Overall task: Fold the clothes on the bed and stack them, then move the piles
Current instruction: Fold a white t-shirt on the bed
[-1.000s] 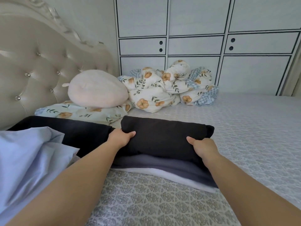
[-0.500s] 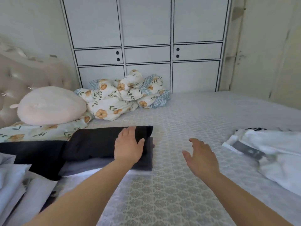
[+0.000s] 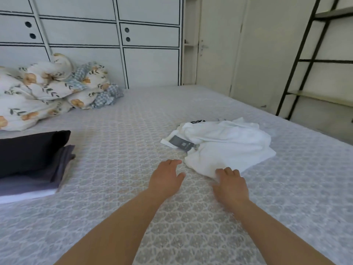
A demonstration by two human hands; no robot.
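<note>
Nearest to me, my right hand lies at the near edge of the white garment, knuckles up, fingertips touching the cloth where its hem meets the bed. The fingers are bent down onto the fabric, but I cannot tell whether they have pinched any of it. My left hand hovers just left of that same near edge, fingers loosely together and thumb spread, holding nothing and not touching the garment.

The white garment itself sits crumpled in a low heap, unfolded, with a dark label showing on its left side and a bit of black trim at its far left corner. I judge it thin, light and limp: it will sag and slide on itself, will not hold a crease unless I flatten it first, and will drag easily over the patterned cover. The best hold, I think, is a pinch at two corners of the near hem, or at the shoulders once I find them, so that I can shake it flat.

Well to the left of the garment lies the folded stack, black on top, grey beneath, white at the bottom. Beyond that, far left of the garment, is the bunched floral quilt against the wardrobe.
</note>
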